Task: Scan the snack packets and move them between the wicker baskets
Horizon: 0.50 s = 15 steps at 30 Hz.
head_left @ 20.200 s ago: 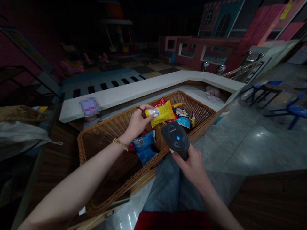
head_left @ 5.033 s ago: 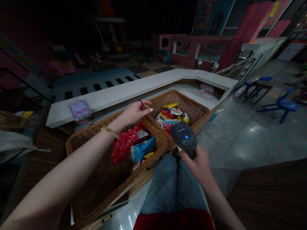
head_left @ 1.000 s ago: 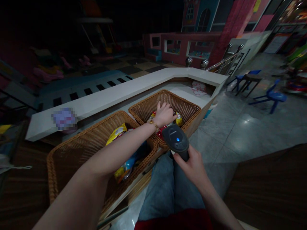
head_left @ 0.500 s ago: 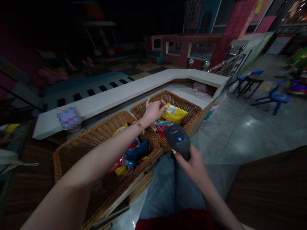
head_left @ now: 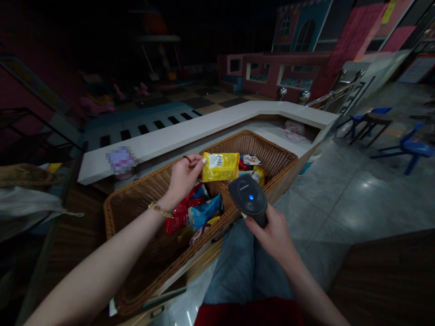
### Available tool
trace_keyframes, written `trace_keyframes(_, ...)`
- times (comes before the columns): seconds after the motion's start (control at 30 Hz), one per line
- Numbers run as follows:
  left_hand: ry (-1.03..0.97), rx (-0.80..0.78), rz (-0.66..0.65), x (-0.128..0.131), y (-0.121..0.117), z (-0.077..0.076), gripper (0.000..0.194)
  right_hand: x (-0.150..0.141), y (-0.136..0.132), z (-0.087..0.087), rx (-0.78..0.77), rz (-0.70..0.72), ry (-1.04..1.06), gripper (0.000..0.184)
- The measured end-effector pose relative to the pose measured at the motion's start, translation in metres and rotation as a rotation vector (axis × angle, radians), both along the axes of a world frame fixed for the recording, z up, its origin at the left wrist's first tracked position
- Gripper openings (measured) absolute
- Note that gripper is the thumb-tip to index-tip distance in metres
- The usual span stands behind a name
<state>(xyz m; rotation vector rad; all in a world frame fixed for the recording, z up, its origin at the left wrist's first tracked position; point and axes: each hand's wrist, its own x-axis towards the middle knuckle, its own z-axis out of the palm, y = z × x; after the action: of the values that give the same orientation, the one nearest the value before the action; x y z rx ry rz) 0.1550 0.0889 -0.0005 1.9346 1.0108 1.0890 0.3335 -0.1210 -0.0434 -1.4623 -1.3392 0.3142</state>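
Observation:
Between the thumb and fingers of my left hand [head_left: 185, 176] is the left end of a yellow snack packet [head_left: 220, 167], its barcode side turned up. The packet is held above the place where two wicker baskets meet. My right hand [head_left: 273, 231] grips a dark barcode scanner [head_left: 249, 194] by its handle; a blue light glows on its top. The left wicker basket [head_left: 136, 203] holds several red, blue and yellow packets, among them a blue packet [head_left: 205, 212]. More packets lie in the right wicker basket [head_left: 275, 158], partly hidden by the scanner and the held packet.
A white counter ledge [head_left: 190, 129] runs behind the baskets, with a blurred purple item [head_left: 121, 159] on its left part. At the right, blue chairs [head_left: 409, 147] and a dark stool [head_left: 372, 127] stand on the grey tiled floor [head_left: 340, 199].
My left hand has moved left with the yellow packet, lifting it from over the right basket toward the gap between the baskets. The scanner stays nearly in place. The view has shifted slightly.

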Motion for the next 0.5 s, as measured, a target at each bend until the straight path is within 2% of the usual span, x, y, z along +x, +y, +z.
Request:
trace_keyframes(0.2,-0.035,-0.037,-0.077,0.0024,0.0018,-0.0067,0.034,-0.0046,0.0053,0.0046,-0.004,0.019,-0.009,0.011)
trace_keyframes(0.5,-0.023,-0.020,-0.066,0.0003,-0.0036,-0.0031,0.028,-0.0077,0.0079,0.0050,0.000,0.016,-0.021,0.008)
